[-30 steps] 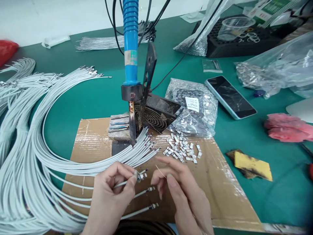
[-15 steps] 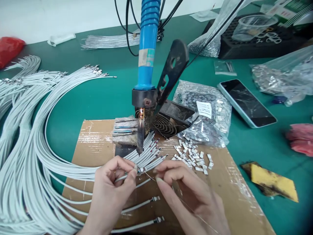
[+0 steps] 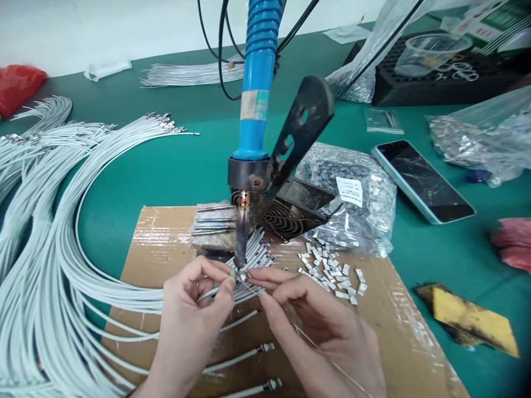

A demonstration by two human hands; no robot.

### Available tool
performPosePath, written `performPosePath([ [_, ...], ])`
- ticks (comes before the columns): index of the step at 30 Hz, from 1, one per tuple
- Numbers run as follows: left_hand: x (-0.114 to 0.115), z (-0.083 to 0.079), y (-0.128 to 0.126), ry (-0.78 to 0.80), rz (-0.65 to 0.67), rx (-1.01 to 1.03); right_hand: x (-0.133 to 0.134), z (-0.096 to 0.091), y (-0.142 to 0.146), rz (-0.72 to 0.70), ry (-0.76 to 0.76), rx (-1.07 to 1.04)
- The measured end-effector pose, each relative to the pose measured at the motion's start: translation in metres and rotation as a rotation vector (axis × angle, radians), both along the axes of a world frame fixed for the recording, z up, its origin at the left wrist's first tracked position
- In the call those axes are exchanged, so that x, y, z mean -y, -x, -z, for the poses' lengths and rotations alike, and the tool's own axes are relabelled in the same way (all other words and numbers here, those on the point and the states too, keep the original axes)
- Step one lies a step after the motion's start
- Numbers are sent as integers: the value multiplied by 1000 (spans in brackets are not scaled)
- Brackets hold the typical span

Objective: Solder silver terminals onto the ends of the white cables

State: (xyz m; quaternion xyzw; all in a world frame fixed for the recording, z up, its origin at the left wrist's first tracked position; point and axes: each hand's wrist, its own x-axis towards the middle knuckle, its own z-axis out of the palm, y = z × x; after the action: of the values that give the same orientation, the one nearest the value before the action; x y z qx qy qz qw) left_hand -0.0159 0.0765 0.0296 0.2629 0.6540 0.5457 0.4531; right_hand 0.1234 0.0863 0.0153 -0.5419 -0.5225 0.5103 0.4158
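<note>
A blue-handled soldering iron is clamped tip-down in a black metal bracket. Just under its tip, my left hand pinches a white cable at its end, where a small metal connector shows. My right hand is closed on a thin solder wire, whose front end meets the connector close to the iron's tip. The fingertips partly cover the joint. Behind the hands lies a fan of white cable ends. Two cables with metal ends lie near my wrists.
Loose metal connectors are scattered on the cardboard. Long white cable bundles curve along the left. A bag of parts, a phone and a scorched yellow sponge lie to the right.
Both hands have brought the cable end and solder wire up to the iron's tip. My right fingers have moved left, nearer the connector. The whole view has shifted slightly.
</note>
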Motion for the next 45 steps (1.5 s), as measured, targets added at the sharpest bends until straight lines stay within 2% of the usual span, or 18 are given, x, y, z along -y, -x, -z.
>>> performPosePath([
  [6, -6, 0, 2, -28, -21, -13, -4, -2, 6, 40, 47, -112],
  [12, -9, 2, 11, -45, 103, -38, -7, 0, 5, 35, 49, -108],
  [18, -10, 0, 7, -60, 53, -29, -10, 0, -1, -47, -26, -89],
  [22, -10, -3, 3, -53, -17, -25, -10, 0, -1, -41, -64, -85],
  [45, -9, -4, 4, -73, -7, -32, -8, 0, 1, -39, -62, -84],
])
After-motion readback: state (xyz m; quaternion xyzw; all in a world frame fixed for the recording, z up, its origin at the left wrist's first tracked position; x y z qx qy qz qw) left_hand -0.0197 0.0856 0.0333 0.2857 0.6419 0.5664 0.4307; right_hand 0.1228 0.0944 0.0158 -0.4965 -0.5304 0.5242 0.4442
